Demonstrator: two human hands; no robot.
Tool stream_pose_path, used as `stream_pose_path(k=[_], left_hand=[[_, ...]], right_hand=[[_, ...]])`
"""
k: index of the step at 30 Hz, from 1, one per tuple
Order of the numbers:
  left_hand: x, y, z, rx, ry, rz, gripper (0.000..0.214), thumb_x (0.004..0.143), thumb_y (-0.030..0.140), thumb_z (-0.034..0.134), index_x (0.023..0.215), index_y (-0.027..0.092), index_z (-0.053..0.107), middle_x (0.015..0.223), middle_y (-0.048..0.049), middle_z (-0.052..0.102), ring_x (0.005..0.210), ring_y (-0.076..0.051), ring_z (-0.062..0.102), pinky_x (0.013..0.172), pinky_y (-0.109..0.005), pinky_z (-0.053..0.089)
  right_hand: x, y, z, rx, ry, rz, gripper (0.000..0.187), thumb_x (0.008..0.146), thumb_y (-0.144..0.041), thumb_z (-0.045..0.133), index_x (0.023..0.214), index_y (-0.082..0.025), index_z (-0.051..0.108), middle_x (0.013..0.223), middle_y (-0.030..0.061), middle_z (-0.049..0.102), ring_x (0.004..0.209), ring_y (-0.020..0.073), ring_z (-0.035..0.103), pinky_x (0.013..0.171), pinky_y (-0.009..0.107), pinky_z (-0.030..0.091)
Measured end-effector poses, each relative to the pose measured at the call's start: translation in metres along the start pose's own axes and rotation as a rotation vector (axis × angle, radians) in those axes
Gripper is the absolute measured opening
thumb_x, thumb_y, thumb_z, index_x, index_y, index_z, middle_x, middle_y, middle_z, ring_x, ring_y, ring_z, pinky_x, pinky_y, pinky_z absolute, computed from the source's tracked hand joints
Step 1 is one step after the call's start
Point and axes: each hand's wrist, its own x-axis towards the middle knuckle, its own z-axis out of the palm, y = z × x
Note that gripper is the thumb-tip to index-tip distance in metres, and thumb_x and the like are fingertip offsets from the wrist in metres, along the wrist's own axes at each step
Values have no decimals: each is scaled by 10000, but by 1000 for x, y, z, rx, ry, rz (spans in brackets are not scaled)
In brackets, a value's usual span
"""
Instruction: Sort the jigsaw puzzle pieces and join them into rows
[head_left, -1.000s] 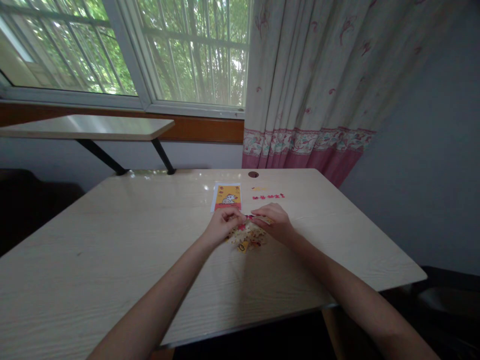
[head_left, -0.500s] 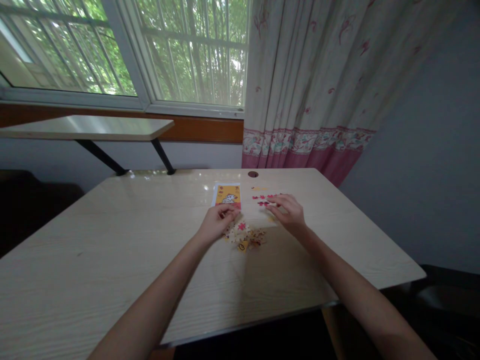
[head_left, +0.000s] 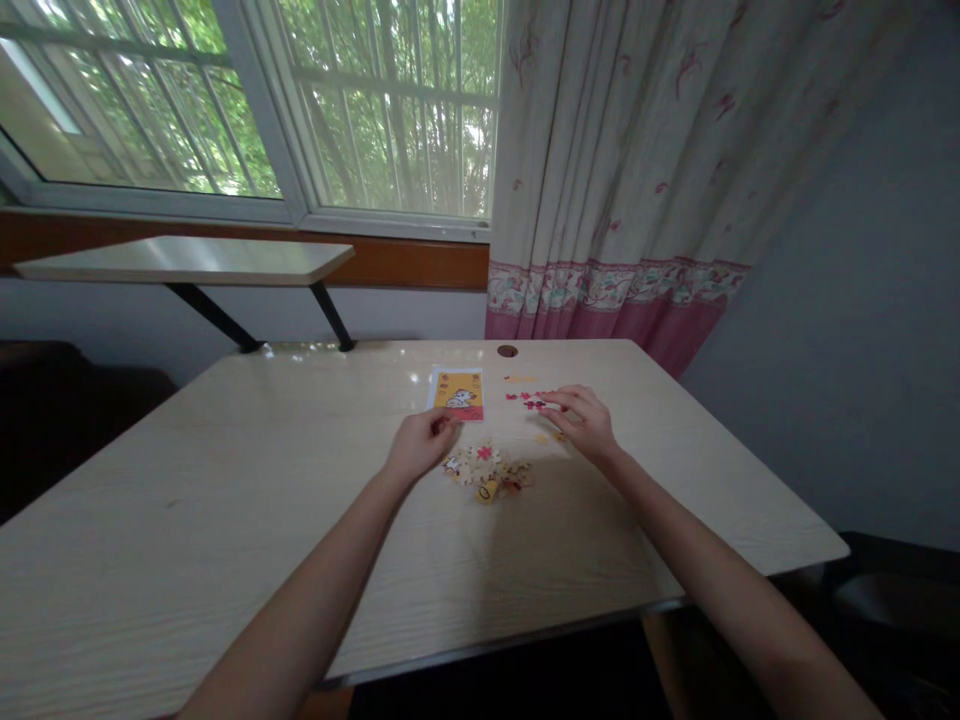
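My left hand (head_left: 422, 442) is by the lower left corner of a picture card (head_left: 459, 382) with a white animal on a yellow and red ground. Its fingers are curled together, and whatever they may hold is hidden. Further right, my right hand (head_left: 586, 420) pinches a dark red jigsaw piece (head_left: 534, 405) just above the tabletop. Just behind that piece lies a row of red jigsaw pieces (head_left: 512, 397), partly covered by my fingers. Between my forearms sits a loose pile of jigsaw pieces (head_left: 491, 472), many pale side up, with a red one on top.
Yellow pieces (head_left: 523, 379) lie in a strip behind the red row. Another yellow piece (head_left: 559, 436) is below my right hand. A raised shelf (head_left: 202, 258) stands at the back left of the table (head_left: 247, 480). A curtain (head_left: 600, 180) hangs behind.
My left hand has moved left, uncovering the pile's left side and more of the card's lower edge. My right hand stays at the red pieces with only a small shift.
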Motion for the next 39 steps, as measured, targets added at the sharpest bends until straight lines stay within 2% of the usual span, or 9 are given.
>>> stream_pose_path(k=[4,9,13,16,22,30,33,36,39], left_hand=[[1,-2,1,-13,33,-5,309,808,377,459,856,149,662,542,18,540,488,-105,455,485,-206,306],[0,1,0,-18,31,0,312,805,375,456,861,149,664,541,22,528,488,-104,450,484,-208,300],[0,0,0,-39,44,-19,323,798,393,456,839,147,662,521,28,508,475,-103,433,475,-207,293],[2,-1,0,-70,78,-34,320,787,396,460,790,143,655,504,34,484,472,-102,415,476,-206,293],[3,-2,-2,-81,97,-88,309,766,393,467,752,143,649,511,33,483,485,-109,426,473,-207,293],[-9,-2,-5,-37,86,-19,283,793,370,449,751,150,622,508,38,474,481,-107,432,480,-205,299],[-15,5,-9,5,-30,47,269,812,360,440,742,160,606,527,29,508,487,-111,454,490,-208,316],[-22,16,-15,55,-173,155,231,818,319,443,854,179,623,684,-5,601,579,-128,515,552,-221,369],[-26,29,-17,94,-176,193,281,832,313,437,1026,190,598,840,-39,610,714,-155,551,644,-252,419]], right_hand=[[-7,10,1,80,-144,8,198,804,-347,588,885,-186,669,833,67,645,763,147,588,727,283,473],[-33,18,-12,169,-379,105,197,798,-351,595,897,-193,658,803,51,640,695,128,570,624,241,464],[-53,15,-24,186,-478,189,192,798,-354,588,887,-200,660,828,58,637,710,131,569,599,237,452],[-58,11,-26,194,-528,203,179,786,-349,601,865,-199,659,822,58,642,752,145,574,664,264,455],[-56,12,-22,178,-567,193,137,764,-319,628,830,-203,658,812,52,641,782,161,570,730,300,443],[-54,11,-25,196,-606,175,106,762,-272,623,842,-209,653,821,42,637,796,155,561,745,292,434],[-53,11,-27,206,-615,161,118,753,-272,630,848,-205,650,823,46,631,794,155,559,738,288,434],[-52,11,-28,209,-618,150,140,746,-282,638,861,-203,649,831,50,625,808,157,558,739,286,433],[-52,10,-28,212,-609,154,107,755,-259,627,843,-201,647,820,46,626,796,151,558,733,280,432]])
